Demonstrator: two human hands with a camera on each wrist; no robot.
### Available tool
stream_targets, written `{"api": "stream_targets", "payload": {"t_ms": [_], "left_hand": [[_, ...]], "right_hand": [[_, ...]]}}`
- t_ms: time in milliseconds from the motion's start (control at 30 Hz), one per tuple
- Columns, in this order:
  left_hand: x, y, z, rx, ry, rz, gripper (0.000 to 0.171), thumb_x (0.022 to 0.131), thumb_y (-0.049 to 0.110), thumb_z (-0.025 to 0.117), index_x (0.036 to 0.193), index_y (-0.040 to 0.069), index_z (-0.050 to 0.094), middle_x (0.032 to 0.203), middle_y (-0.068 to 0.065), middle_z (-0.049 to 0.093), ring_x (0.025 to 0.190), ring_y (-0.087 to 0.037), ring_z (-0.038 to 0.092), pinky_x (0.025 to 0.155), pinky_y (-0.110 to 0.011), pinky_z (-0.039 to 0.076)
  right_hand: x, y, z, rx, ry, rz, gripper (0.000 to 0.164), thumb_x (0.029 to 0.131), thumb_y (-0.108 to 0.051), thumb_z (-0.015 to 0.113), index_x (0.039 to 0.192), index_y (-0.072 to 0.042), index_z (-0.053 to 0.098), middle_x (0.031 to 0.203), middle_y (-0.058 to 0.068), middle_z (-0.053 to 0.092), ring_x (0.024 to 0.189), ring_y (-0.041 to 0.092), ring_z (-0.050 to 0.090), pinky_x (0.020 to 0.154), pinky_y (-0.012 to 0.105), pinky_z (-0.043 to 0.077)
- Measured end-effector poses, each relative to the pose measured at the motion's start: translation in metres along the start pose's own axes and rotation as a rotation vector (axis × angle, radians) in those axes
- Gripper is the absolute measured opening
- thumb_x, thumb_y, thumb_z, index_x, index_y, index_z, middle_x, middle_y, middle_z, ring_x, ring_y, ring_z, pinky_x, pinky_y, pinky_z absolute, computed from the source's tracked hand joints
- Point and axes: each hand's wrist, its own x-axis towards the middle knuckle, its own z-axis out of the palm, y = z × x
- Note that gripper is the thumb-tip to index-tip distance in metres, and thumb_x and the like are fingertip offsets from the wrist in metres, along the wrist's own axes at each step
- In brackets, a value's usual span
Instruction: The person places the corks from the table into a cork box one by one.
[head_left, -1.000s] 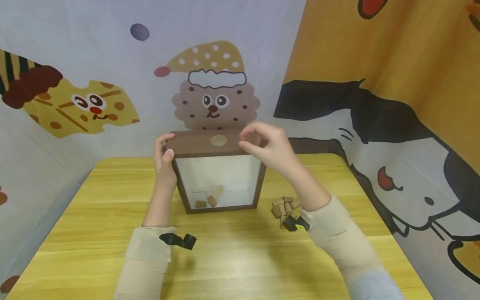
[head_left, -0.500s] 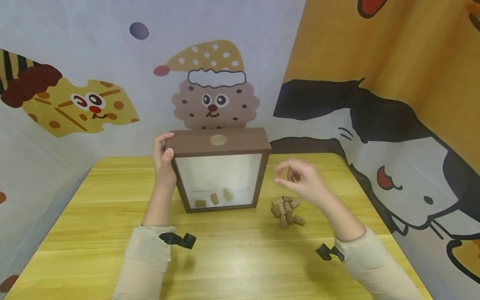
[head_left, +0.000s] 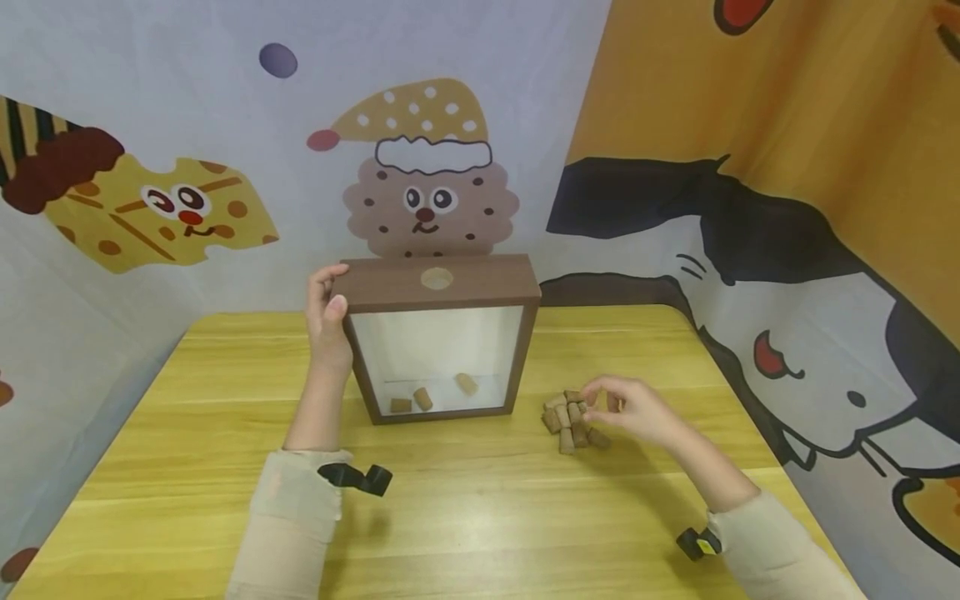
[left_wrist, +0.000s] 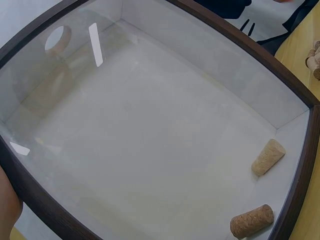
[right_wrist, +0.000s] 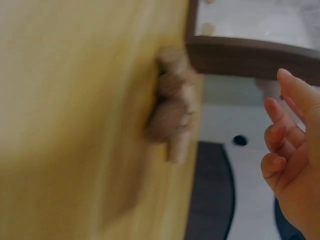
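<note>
A shadow box (head_left: 442, 287) with a brown frame, a clear front and a round hole in its top stands upright on the table. My left hand (head_left: 327, 325) grips its upper left edge, thumb on the front and fingers behind. Behind the pane lie a darker cork (head_left: 401, 406), a middle cork (head_left: 423, 399) and a paler cork (head_left: 466, 383). My right hand (head_left: 633, 408) hovers at the right side of a pile of corks (head_left: 564, 418). In the right wrist view its thumb and fingers are apart, loosely bent, with nothing between them.
The wood-grain table (head_left: 480, 508) reaches back to a cartoon-printed cloth (head_left: 247, 108). On the right, more printed cloth (head_left: 825, 350) hangs close along the table's edge. Each wrist wears a small black camera mount (head_left: 358, 478).
My right hand has moved from above the box's top down and right to the cork pile. Inside, the paler cork has shifted to the right. My left hand stays on the box.
</note>
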Motion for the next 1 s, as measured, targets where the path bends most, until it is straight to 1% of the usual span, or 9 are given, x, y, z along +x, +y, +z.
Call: {"api": "stream_targets", "payload": {"t_ms": [67,167,233,400,533,600,733,833,1000], "left_hand": [[0.001,0.000,0.000,-0.001,0.001,0.002,0.058,0.074,0.061,0.063,0.115,0.019,0.059,0.129,-0.007,0.045,0.128,-0.027,0.028,0.105,-0.047,0.009],[0.001,0.001,0.000,-0.004,0.000,0.002,0.059,0.074,0.061,0.063,0.114,0.018,0.059,0.128,-0.006,0.045,0.128,-0.027,0.028,0.105,-0.046,0.009],[0.002,0.001,0.000,-0.005,0.000,0.004,0.059,0.074,0.062,0.063,0.114,0.018,0.059,0.129,-0.011,0.045,0.127,-0.027,0.029,0.105,-0.046,0.009],[0.002,0.002,0.000,-0.006,0.000,0.006,0.059,0.075,0.061,0.063,0.115,0.018,0.059,0.132,-0.021,0.041,0.127,-0.027,0.029,0.105,-0.047,0.009],[0.002,0.003,0.000,-0.005,-0.004,0.001,0.060,0.074,0.062,0.063,0.115,0.018,0.059,0.133,-0.023,0.040,0.128,-0.027,0.028,0.105,-0.047,0.009],[0.002,0.004,0.000,-0.004,-0.007,-0.001,0.061,0.074,0.063,0.063,0.115,0.018,0.058,0.133,-0.021,0.041,0.128,-0.027,0.028,0.105,-0.047,0.009],[0.001,0.005,0.000,0.001,-0.013,-0.009,0.063,0.073,0.063,0.063,0.116,0.018,0.058,0.131,-0.010,0.044,0.129,-0.027,0.027,0.106,-0.046,0.009],[0.001,0.005,0.000,0.001,-0.018,-0.013,0.063,0.073,0.063,0.063,0.116,0.018,0.058,0.131,-0.006,0.044,0.130,-0.027,0.027,0.106,-0.046,0.008],[0.000,0.003,0.000,-0.001,-0.014,-0.011,0.061,0.074,0.063,0.063,0.116,0.019,0.058,0.132,-0.008,0.045,0.130,-0.027,0.027,0.106,-0.046,0.008]], "right_hand": [[-0.006,0.009,0.002,0.008,-0.031,0.044,0.024,0.082,-0.019,0.076,0.104,-0.016,0.068,0.087,-0.002,0.064,0.060,0.010,0.047,0.048,0.026,0.040],[-0.013,0.023,0.004,0.023,-0.070,0.077,0.030,0.082,-0.023,0.076,0.108,-0.011,0.068,0.093,0.003,0.065,0.059,0.011,0.047,0.047,0.026,0.040],[-0.017,0.030,0.006,0.025,-0.089,0.095,0.034,0.082,-0.025,0.076,0.111,-0.010,0.067,0.094,0.002,0.065,0.059,0.011,0.047,0.047,0.026,0.040],[-0.023,0.047,0.011,0.008,-0.120,0.115,0.035,0.081,-0.028,0.076,0.111,-0.012,0.067,0.098,-0.002,0.065,0.061,0.011,0.047,0.051,0.027,0.042],[-0.026,0.057,0.014,-0.001,-0.142,0.113,0.033,0.082,-0.026,0.076,0.112,-0.014,0.067,0.100,-0.003,0.064,0.059,0.008,0.044,0.051,0.027,0.041],[-0.027,0.060,0.015,-0.001,-0.151,0.109,0.033,0.082,-0.024,0.075,0.113,-0.014,0.067,0.101,-0.004,0.064,0.059,0.009,0.044,0.052,0.027,0.041],[-0.029,0.065,0.019,0.014,-0.163,0.106,0.034,0.083,-0.025,0.075,0.114,-0.015,0.066,0.109,-0.003,0.065,0.081,0.012,0.057,0.069,0.029,0.048],[-0.030,0.069,0.022,0.031,-0.178,0.107,0.034,0.083,-0.026,0.074,0.115,-0.015,0.066,0.113,-0.002,0.065,0.101,0.018,0.058,0.084,0.034,0.048],[-0.032,0.072,0.025,0.038,-0.187,0.096,0.031,0.084,-0.025,0.074,0.112,-0.016,0.067,0.108,-0.005,0.065,0.099,0.018,0.059,0.083,0.034,0.048]]}}
